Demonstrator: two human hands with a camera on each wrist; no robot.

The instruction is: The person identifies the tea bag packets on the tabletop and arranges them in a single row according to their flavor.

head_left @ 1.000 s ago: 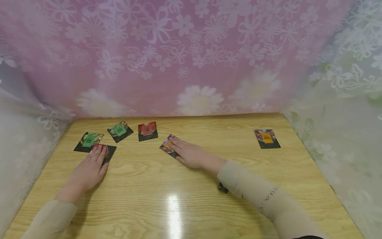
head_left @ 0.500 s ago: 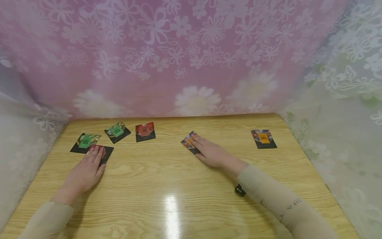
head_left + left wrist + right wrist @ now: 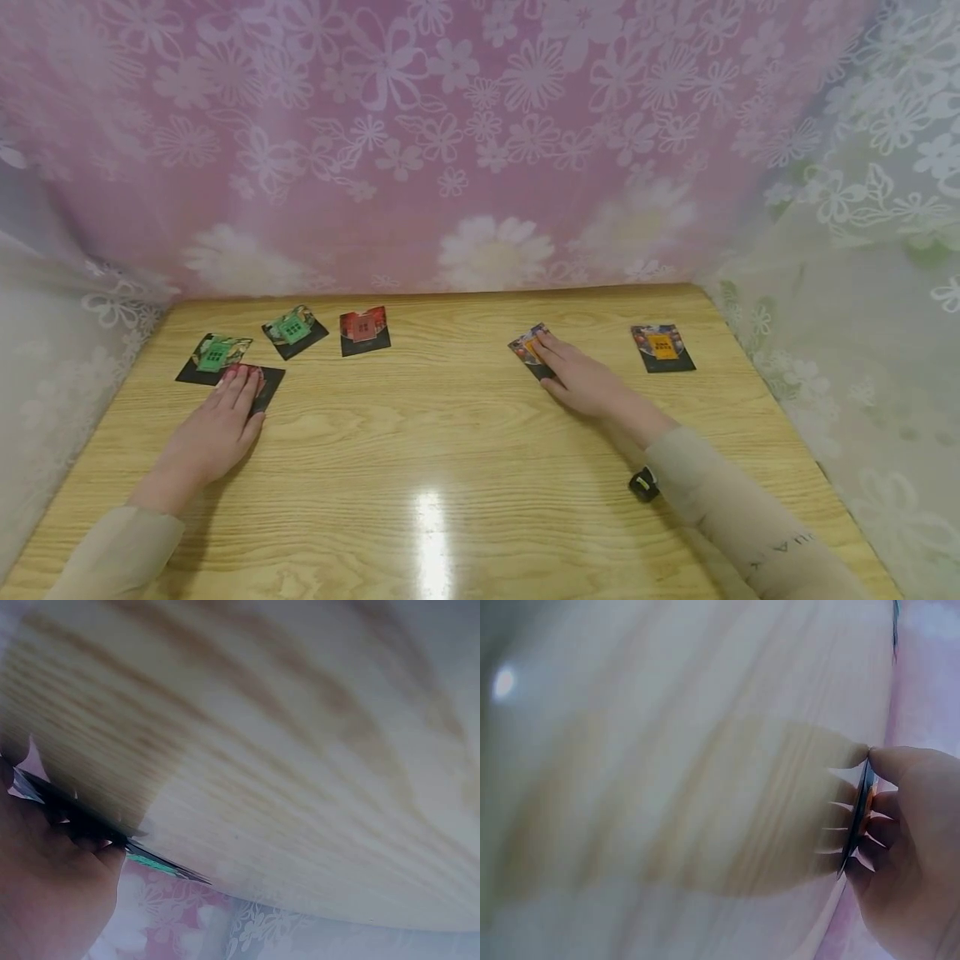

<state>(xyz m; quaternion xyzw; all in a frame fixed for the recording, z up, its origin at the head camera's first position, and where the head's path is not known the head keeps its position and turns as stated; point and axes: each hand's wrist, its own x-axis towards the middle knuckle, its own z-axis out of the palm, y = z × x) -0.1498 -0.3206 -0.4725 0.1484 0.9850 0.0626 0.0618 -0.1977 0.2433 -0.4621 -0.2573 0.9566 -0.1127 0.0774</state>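
Note:
Small flat black packets with coloured fronts lie on the wooden table. In the head view, the straight fingers of my left hand [image 3: 213, 429] rest on a red-fronted packet [image 3: 270, 387], covering much of its front. That packet overlaps the near corner of a green-fronted packet [image 3: 216, 353]. Toward the right, my right hand [image 3: 585, 381] presses with outstretched fingers on an orange-fronted packet [image 3: 523, 345], whose left part shows. The right wrist view catches this packet [image 3: 857, 821] edge-on at the table, under the fingers. A second orange-fronted packet [image 3: 663, 348] lies right of that hand.
Another green-fronted packet [image 3: 295, 331] and another red-fronted packet [image 3: 365, 331] lie near the table's back edge. Behind the wooden table [image 3: 420, 450] hangs a pink floral curtain [image 3: 360, 167]. Pale floral cloth [image 3: 885, 350] hangs along the right side.
My right hand has slid the orange-fronted packet rightward along the table, closer to the other orange one. My left hand has stayed on the red-fronted packet. The head view has shifted slightly.

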